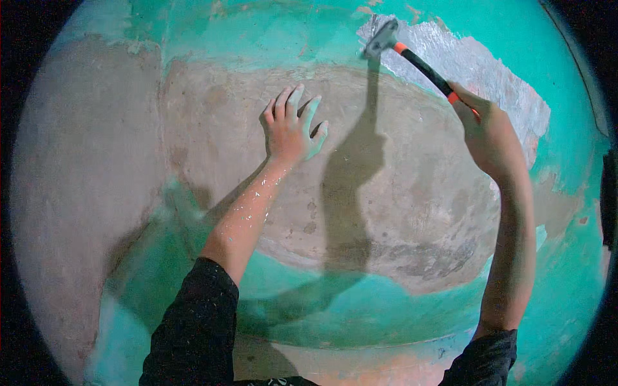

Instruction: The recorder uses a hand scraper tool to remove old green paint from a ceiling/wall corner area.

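Note:
My right hand [484, 132] is wrapped round the black and orange handle of a scraper [421, 66]. Its grey head sits at the upper left edge of a pale, whitish patch [467, 61] on the wall, beside green paint. My left hand [290, 125] lies with fingers spread against the bare grey-brown wall surface [412, 186], left of the scraper, holding nothing. Pale dust coats its fingertips, and small white flakes dot the left forearm.
Green paint [360, 315] runs below the bare area and along the top and right. A wide grey stretch [77, 167] covers the left side. Shadows of my arms and the scraper fall across the wall. A dark edge [608, 199] stands at the far right.

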Motion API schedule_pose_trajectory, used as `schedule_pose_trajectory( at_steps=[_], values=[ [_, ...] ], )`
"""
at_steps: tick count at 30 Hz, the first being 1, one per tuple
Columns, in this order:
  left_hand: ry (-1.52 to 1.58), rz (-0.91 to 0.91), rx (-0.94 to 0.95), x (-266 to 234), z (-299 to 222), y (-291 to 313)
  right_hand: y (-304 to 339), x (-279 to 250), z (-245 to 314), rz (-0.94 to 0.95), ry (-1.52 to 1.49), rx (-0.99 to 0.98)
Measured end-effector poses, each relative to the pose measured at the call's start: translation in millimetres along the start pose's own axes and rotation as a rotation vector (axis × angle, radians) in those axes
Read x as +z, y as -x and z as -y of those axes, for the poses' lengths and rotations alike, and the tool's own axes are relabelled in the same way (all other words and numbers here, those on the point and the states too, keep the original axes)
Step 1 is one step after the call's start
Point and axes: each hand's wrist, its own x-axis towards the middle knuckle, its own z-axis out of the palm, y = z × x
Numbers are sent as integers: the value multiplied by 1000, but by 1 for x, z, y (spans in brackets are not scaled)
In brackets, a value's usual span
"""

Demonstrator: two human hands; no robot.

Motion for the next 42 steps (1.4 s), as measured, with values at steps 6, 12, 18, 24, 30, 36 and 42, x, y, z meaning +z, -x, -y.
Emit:
schedule_pose_trajectory(
  at_steps=[6, 12, 18, 24, 30, 36, 42],
  values=[
    [-12, 2, 9, 0, 4, 2, -16, -22, 17, 200, -17, 172],
    [-32, 9, 10, 0, 2, 0, -15, -3, 23, 19, -19, 34],
    [-8, 13, -1, -1, 1, 1, -11, -11, 34, 144, 5, 127],
    [-3, 11, 2, 0, 3, 1, -13, -5, 27, 130, 6, 114],
    [-4, -3, 8, 3, 3, 3, -15, -13, 24, 148, -47, 107],
    [-16, 2, -3, 0, 3, 2, -21, -21, 23, 159, -18, 50],
    [-15, -2, -3, 0, 2, 1, -12, -25, 45, 232, 29, 134]
  ],
)
